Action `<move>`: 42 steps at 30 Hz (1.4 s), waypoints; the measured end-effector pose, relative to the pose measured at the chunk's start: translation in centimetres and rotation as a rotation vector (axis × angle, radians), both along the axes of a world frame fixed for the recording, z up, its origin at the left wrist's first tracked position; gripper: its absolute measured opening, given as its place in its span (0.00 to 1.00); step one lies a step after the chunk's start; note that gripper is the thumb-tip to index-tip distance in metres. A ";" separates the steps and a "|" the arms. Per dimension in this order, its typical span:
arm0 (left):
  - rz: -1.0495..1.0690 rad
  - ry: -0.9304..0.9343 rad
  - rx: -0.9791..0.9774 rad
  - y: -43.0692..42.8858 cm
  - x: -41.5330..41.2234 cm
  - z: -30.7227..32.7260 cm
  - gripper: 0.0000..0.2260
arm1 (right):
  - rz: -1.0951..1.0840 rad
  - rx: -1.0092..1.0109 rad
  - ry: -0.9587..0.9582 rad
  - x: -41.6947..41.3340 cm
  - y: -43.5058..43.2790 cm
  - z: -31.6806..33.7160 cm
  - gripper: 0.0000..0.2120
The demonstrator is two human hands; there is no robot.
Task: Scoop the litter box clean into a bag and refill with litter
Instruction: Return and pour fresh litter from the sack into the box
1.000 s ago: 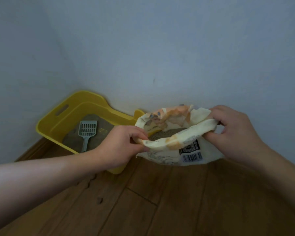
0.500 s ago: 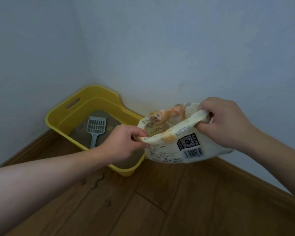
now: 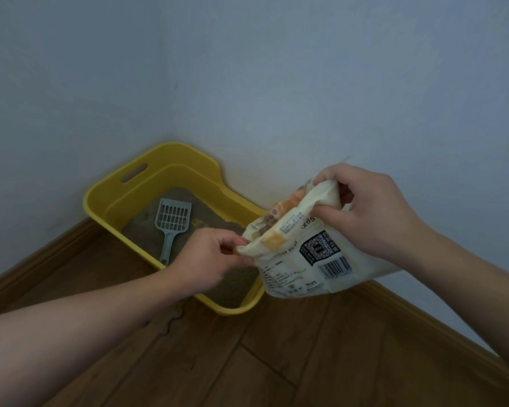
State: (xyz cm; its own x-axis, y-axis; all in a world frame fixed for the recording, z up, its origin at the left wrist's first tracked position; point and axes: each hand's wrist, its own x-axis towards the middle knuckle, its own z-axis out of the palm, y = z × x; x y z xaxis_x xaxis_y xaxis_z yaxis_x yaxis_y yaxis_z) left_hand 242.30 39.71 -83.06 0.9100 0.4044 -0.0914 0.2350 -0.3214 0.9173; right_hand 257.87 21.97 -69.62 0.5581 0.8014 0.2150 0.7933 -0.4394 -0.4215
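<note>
While we hold it at the right end of the yellow rectangular plastic litter box (image 3: 112, 198), the cream plastic litter bag printed with orange patches, a QR code and a barcode (image 3: 306, 265) hangs tilted between both our hands, its lower part overlapping the box's right corner. Our left grip (image 3: 212, 257) is narrow, thumb and fingertips pinching the lower edge of the bag's mouth over the right half of the box. Our right grip (image 3: 370, 212), up and to the right of the box, is curled tight round the bunched upper edge of the mouth, so that side sits higher and the opening faces the box. We cannot tell whether the bag's bottom touches the floor.

Inside the box lies a layer of brownish-grey litter (image 3: 215, 215). On it, in the box's left half, rests a pale grey-blue slotted plastic scoop (image 3: 172, 221), head toward the far wall of the box and handle toward its near wall. An oval handle slot is cut in the box's left rim. The box stands on a brown wooden plank floor (image 3: 276, 362), in the corner of two pale walls, with a wooden skirting board (image 3: 41, 254) running off to its left.
</note>
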 end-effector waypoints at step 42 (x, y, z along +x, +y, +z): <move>0.069 0.128 -0.044 2.1 -1.3 -3.4 0.09 | 0.079 -0.005 -0.006 -1.5 8.1 -3.2 0.19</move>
State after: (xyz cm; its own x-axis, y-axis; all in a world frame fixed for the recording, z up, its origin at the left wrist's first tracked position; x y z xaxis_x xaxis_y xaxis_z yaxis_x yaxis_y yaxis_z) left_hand 240.97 41.84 -86.46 0.8600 0.4584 -0.2242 0.3712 -0.2605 0.8912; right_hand 256.41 30.11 -72.81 0.4921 0.8438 0.2142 0.8280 -0.3777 -0.4145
